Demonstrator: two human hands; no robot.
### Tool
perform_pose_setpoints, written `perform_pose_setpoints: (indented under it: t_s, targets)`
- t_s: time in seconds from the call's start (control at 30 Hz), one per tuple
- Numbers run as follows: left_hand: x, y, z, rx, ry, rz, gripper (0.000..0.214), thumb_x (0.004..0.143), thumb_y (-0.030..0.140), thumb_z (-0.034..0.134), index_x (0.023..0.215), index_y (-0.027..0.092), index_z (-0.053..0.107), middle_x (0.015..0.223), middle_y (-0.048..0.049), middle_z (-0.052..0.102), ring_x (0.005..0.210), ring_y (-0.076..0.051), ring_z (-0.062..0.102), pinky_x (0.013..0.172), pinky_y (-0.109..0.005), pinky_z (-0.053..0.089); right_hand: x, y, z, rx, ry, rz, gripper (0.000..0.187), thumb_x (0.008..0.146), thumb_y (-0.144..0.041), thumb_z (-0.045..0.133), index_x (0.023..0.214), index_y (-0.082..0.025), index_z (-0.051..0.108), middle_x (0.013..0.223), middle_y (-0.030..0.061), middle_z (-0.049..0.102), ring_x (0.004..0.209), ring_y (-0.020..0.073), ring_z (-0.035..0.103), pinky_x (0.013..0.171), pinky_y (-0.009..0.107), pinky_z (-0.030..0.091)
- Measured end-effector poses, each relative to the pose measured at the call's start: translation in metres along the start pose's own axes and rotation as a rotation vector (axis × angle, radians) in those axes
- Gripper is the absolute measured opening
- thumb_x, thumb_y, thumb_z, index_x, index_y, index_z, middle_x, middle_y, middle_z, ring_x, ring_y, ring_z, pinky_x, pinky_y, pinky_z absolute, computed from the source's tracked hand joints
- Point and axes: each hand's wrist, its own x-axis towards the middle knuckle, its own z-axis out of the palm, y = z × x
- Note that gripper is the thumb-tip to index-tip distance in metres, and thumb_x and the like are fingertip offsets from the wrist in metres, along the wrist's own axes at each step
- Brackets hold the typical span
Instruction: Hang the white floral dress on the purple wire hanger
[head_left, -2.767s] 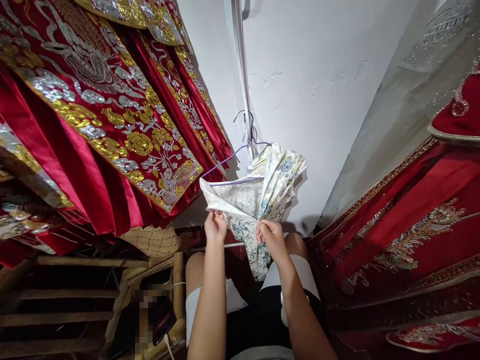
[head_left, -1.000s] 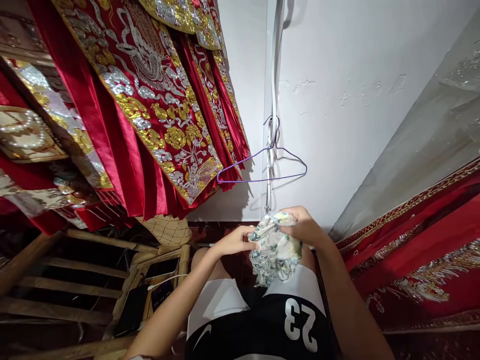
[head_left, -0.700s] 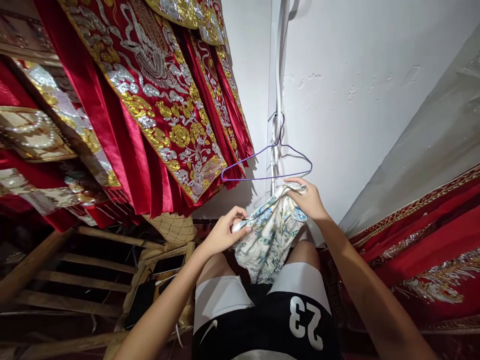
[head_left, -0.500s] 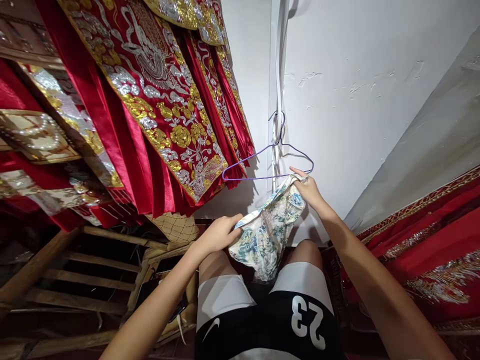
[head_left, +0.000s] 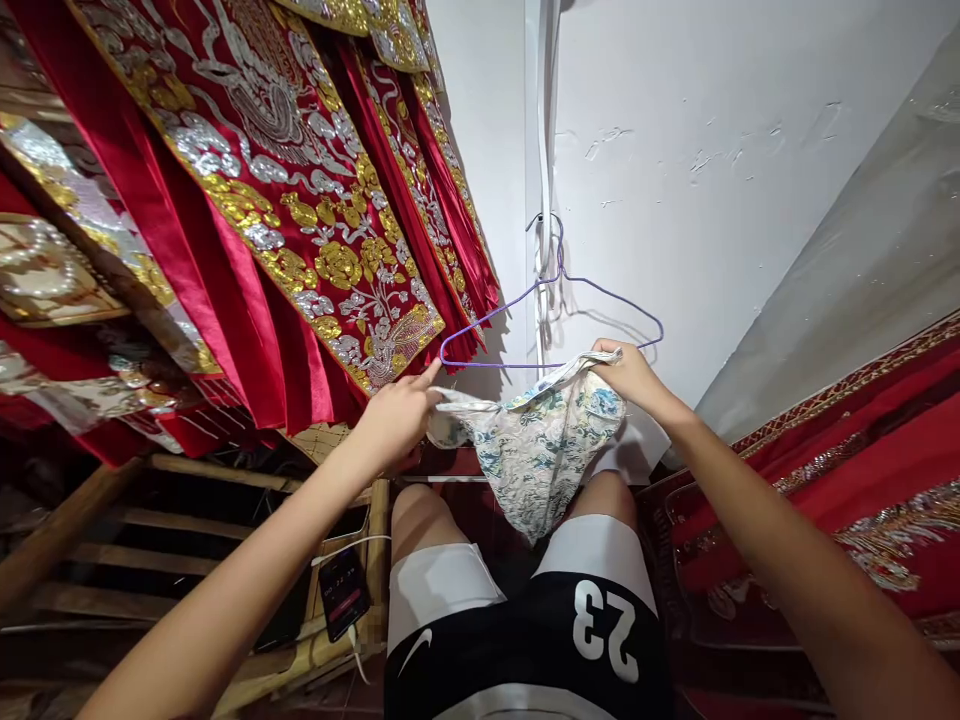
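Observation:
A thin white garment with a blue and green floral print hangs between my hands, above my knees. My left hand pinches its left edge, index finger stretched toward the left corner of a purple wire hanger. My right hand grips the upper right edge, the hem bunched at the fingertips. The hanger hangs by its hook from a white strap against the wall. Its lower bar runs just above the garment, whose top edge hides the bar's right part. I cannot tell whether cloth and hanger touch.
Red gowns with gold and silver embroidery hang at the left. Below them stands a bamboo rack with a phone and white cable. More red embroidered cloth lies at the right. A white wall is ahead.
My left hand has moved left and up toward the hanger's left corner, spreading the garment wider. The phone on the rack has come into sight. My right hand still holds its edge.

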Motion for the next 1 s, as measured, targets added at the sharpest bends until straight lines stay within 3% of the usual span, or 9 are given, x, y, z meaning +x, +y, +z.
perform_pose_setpoints:
  t_s: [0.13,0.23,0.37,0.43,0.63,0.83,1.0]
  targets:
    - [0.024,0.028,-0.027,0.243,0.046,-0.039,0.03,0.069,0.003,0.057,0.088,0.022,0.07,0.111,-0.0121,0.074,0.098,-0.035,0.069,0.099,-0.044,0.047,-0.005,-0.01,-0.006,0.001,-0.013,0.001,0.021,0.074,-0.025,0.062,0.062,-0.022,0.045,0.057,-0.0062,0.04,0.056,0.0113,0.037,0.056,0.026,0.025]
    - [0.045,0.031,-0.034,0.436,0.06,-0.115,0.028,0.072,0.004,0.054,0.088,0.02,0.069,0.087,-0.0125,0.073,0.089,-0.036,0.07,0.091,-0.043,0.05,-0.01,-0.015,-0.003,0.008,-0.02,-0.019,0.022,0.075,-0.026,0.063,0.063,-0.022,0.045,0.058,-0.0061,0.041,0.057,0.0114,0.038,0.056,0.026,0.026]
    - [0.063,0.02,-0.028,0.489,-0.149,-0.246,0.02,0.068,0.007,0.056,0.076,0.02,0.07,0.076,-0.0122,0.071,0.082,-0.036,0.07,0.084,-0.041,0.052,-0.018,-0.017,-0.002,-0.003,-0.013,-0.006,0.018,0.074,-0.026,0.064,0.068,-0.022,0.049,0.06,-0.0055,0.046,0.058,0.012,0.04,0.056,0.026,0.027]
    - [0.064,0.018,-0.024,0.453,-0.176,-0.237,0.024,0.069,0.009,0.054,0.08,0.02,0.072,0.082,-0.0126,0.074,0.086,-0.035,0.071,0.084,-0.039,0.052,-0.02,-0.018,-0.004,-0.003,-0.026,0.003,0.015,0.074,-0.025,0.064,0.069,-0.022,0.05,0.061,-0.0052,0.048,0.058,0.0122,0.04,0.056,0.025,0.027]
    - [0.065,0.038,-0.026,0.308,0.08,-0.03,0.043,0.079,0.014,0.04,0.111,0.017,0.068,0.108,-0.0131,0.074,0.098,-0.031,0.068,0.087,-0.038,0.051,-0.021,-0.03,-0.001,-0.056,-0.025,-0.034,0.015,0.073,-0.023,0.065,0.067,-0.021,0.051,0.063,-0.0039,0.05,0.062,0.0134,0.043,0.06,0.026,0.028]
    - [0.075,0.041,-0.015,0.136,0.21,0.074,0.037,0.081,0.016,0.043,0.106,0.016,0.07,0.1,-0.0085,0.074,0.086,-0.024,0.065,0.086,-0.034,0.05,-0.031,-0.032,0.025,0.004,0.049,0.011,0.017,0.072,-0.024,0.065,0.067,-0.021,0.049,0.063,-0.0045,0.049,0.063,0.013,0.041,0.06,0.026,0.029]
    - [0.064,0.022,-0.019,0.161,0.238,-0.021,0.029,0.084,0.027,0.052,0.099,0.015,0.073,0.086,-0.0069,0.074,0.074,-0.022,0.062,0.075,-0.032,0.049,-0.031,-0.023,0.03,0.018,0.064,0.038,0.013,0.068,-0.021,0.062,0.068,-0.021,0.049,0.063,-0.0048,0.049,0.063,0.0133,0.041,0.06,0.026,0.028]
